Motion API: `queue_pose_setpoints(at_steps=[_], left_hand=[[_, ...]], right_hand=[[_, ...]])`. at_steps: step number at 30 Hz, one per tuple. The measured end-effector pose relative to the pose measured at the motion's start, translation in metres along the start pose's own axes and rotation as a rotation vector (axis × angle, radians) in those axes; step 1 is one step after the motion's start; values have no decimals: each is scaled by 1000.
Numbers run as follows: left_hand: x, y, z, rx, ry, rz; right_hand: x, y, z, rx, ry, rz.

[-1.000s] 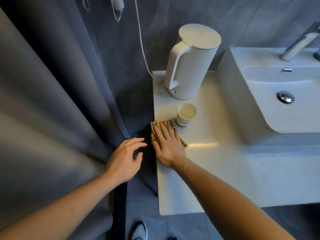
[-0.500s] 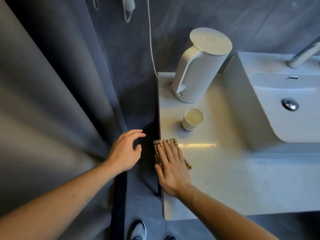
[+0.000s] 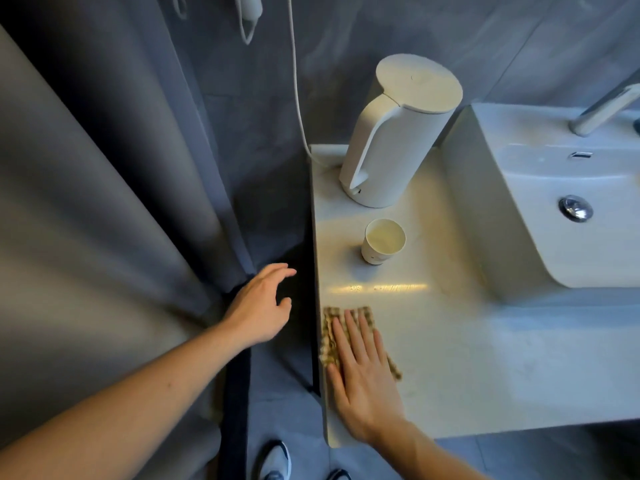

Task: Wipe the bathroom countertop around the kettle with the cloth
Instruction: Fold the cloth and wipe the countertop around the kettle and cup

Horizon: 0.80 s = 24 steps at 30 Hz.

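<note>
A tall white kettle [image 3: 398,140] stands at the back left of the pale countertop [image 3: 467,368]. My right hand [image 3: 363,375] lies flat, fingers together, pressing a yellowish checked cloth [image 3: 330,337] onto the counter near its left front edge. The cloth shows beyond my fingertips and along both sides of the hand. My left hand [image 3: 259,306] hovers off the counter's left side, fingers apart and slightly curled, holding nothing.
A small white cup [image 3: 382,242] sits between the kettle and the cloth. A white basin [image 3: 519,209] with a tap [image 3: 604,107] fills the right side. A grey curtain [image 3: 104,220] hangs at left, and a white cord [image 3: 298,81] runs down the wall to the counter.
My right hand has slid the cloth along the counter's left edge toward me, away from the cup. The left hand has stayed beside the edge.
</note>
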<state>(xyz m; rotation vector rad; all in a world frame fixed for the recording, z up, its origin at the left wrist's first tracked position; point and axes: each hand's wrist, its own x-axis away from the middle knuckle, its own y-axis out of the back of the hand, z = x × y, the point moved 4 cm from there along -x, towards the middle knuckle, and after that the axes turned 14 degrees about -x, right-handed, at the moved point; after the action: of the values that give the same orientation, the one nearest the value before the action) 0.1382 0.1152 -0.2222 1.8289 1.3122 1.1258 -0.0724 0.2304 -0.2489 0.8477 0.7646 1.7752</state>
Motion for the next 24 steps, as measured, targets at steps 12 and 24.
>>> queue_pose_setpoints(at_steps=[12,24], left_hand=[[-30,-1,-20,52,68,102],[-30,2,-30,-22,13,130]], right_hand=[[-111,16,9,1,-43,-75],[27,21,-30,26,-55,48]])
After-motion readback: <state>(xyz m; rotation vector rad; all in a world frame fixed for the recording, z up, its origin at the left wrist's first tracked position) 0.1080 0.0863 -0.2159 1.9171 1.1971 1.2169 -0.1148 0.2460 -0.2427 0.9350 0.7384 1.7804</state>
